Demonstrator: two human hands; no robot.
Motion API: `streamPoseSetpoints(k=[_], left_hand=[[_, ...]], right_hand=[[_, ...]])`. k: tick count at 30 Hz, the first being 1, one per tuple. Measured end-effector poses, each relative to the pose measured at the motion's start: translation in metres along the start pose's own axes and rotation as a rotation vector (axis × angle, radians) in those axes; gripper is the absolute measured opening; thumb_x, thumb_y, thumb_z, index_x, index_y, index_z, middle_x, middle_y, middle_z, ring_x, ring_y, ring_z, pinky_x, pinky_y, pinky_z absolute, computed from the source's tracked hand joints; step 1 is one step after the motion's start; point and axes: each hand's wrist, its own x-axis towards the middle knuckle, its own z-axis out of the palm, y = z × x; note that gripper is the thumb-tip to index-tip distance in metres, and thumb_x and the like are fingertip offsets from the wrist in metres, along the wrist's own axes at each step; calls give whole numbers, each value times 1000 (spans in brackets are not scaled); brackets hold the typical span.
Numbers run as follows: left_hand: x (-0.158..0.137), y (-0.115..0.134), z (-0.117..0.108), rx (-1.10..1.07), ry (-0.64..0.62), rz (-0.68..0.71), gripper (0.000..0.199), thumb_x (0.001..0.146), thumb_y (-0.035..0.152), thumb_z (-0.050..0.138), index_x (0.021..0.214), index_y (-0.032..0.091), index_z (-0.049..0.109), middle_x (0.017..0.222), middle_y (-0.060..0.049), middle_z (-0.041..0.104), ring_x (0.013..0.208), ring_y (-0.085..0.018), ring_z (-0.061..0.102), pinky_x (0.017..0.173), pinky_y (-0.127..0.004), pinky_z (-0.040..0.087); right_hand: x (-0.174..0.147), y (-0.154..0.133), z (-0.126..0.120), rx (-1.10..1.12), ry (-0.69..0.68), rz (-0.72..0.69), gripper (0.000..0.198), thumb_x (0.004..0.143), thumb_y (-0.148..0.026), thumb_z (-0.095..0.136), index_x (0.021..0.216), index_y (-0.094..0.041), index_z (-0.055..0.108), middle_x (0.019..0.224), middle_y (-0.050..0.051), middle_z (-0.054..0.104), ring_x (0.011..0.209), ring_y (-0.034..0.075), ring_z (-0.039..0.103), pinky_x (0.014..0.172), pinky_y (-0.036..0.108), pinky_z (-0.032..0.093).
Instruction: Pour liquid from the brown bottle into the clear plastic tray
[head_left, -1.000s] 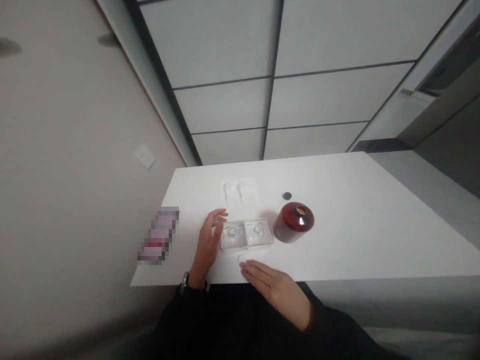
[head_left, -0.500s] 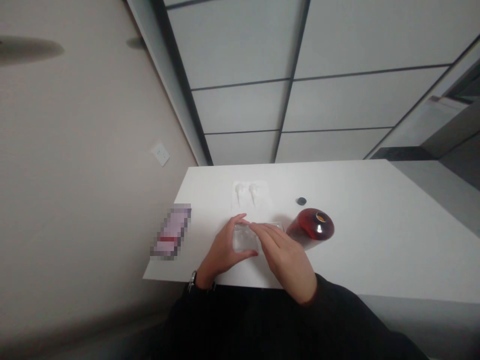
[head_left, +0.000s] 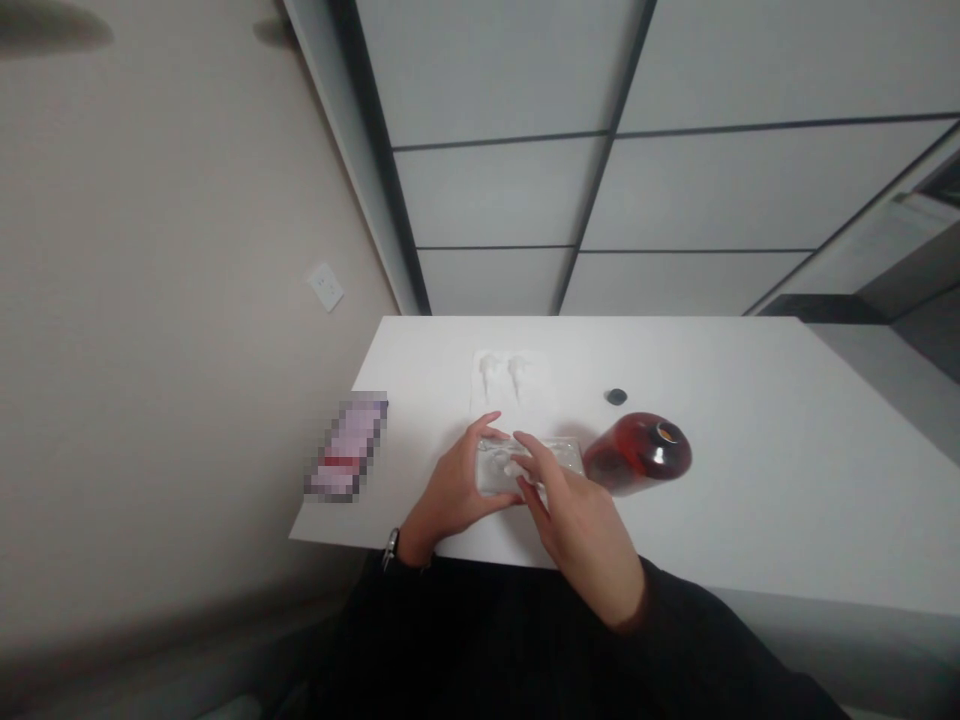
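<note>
A clear, rectangular plastic container (head_left: pixel 491 478) lies near the table's front edge. My left hand (head_left: pixel 455 487) grips its left end, thumb along the near side and fingers along the far side. Over the container, my right hand (head_left: pixel 574 510) pinches a small whitish, translucent piece (head_left: pixel 514 469) between thumb and fingers; its exact kind is too unclear to name. The right hand covers part of the container. Just right of it stands a dark red, glossy bottle (head_left: pixel 634 455) with an uncovered opening at its top.
Behind the container, two pale, nozzle-like pieces (head_left: pixel 517 375) lie on a white sheet (head_left: pixel 540 395). A small dark cap (head_left: pixel 616 397) rests behind the bottle. At the left table edge lies a blurred pinkish rectangular item (head_left: pixel 349 445). A wall (head_left: pixel 187 330) borders the left side.
My right hand's fingers have spread from a flat, joined pose into a pinch, and the whitish piece now shows between them. My left hand stays on the container. The view has shifted slightly.
</note>
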Motion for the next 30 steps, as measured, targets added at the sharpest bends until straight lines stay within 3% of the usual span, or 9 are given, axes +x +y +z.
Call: streamPoseSetpoints(k=[5, 9, 12, 15, 18, 22, 25, 30], left_hand=[[-1, 7, -3, 37, -21, 2, 95, 76, 35, 92, 153, 28, 38, 139, -10, 63, 133, -33, 61, 119, -57, 44], [0, 6, -3, 60, -4, 11, 97, 75, 37, 93, 154, 27, 38, 139, -10, 63, 138, -34, 58, 122, -57, 42], [0, 4, -1, 53, 1, 1, 102, 74, 37, 94, 156, 26, 35, 142, -12, 62, 138, -35, 59, 122, -58, 42], [0, 1, -1, 35, 11, -6, 105, 72, 38, 95, 157, 27, 33, 157, -15, 51, 146, -38, 52, 123, -59, 40], [0, 1, -1, 19, 8, -9, 107, 71, 38, 96, 157, 28, 33, 160, -15, 47, 149, -38, 49, 125, -59, 39], [0, 2, -1, -10, -13, -23, 111, 70, 35, 96, 159, 29, 30, 142, -11, 60, 134, -34, 60, 119, -56, 44], [1, 2, 0, -9, 0, -16, 111, 70, 34, 96, 159, 30, 30, 136, -9, 62, 132, -33, 60, 118, -54, 44], [1, 3, -1, -12, -23, -26, 107, 72, 37, 94, 158, 28, 31, 135, -9, 63, 126, -32, 63, 113, -50, 47]], right_hand=[[-7, 2, -27, 158, 98, 83, 34, 106, -27, 54, 139, -23, 53, 112, 7, 82, 90, 22, 81, 75, 33, 66], [18, 12, -33, 202, 147, 82, 30, 103, -24, 56, 133, -21, 60, 115, 8, 80, 98, 22, 79, 85, 37, 65], [42, 15, -21, 192, 65, 43, 31, 101, -15, 53, 129, -22, 64, 120, 9, 77, 104, 23, 76, 85, 37, 62], [53, 14, -6, 77, -91, 38, 28, 99, -9, 54, 119, -21, 69, 115, 8, 77, 98, 24, 76, 80, 36, 59], [47, 13, 0, 4, -170, 29, 23, 99, -8, 56, 112, -20, 71, 105, 6, 78, 89, 23, 75, 74, 34, 54], [28, 13, -4, -93, -141, -39, 19, 99, -7, 57, 106, -20, 68, 94, 5, 76, 81, 21, 72, 69, 31, 49], [14, 10, -8, -157, -97, -90, 15, 100, -8, 55, 100, -20, 64, 84, 4, 72, 72, 20, 69, 63, 30, 45], [-9, 3, -22, -64, -110, -166, 14, 101, -9, 52, 105, -21, 58, 85, 2, 73, 71, 20, 70, 62, 29, 48]])
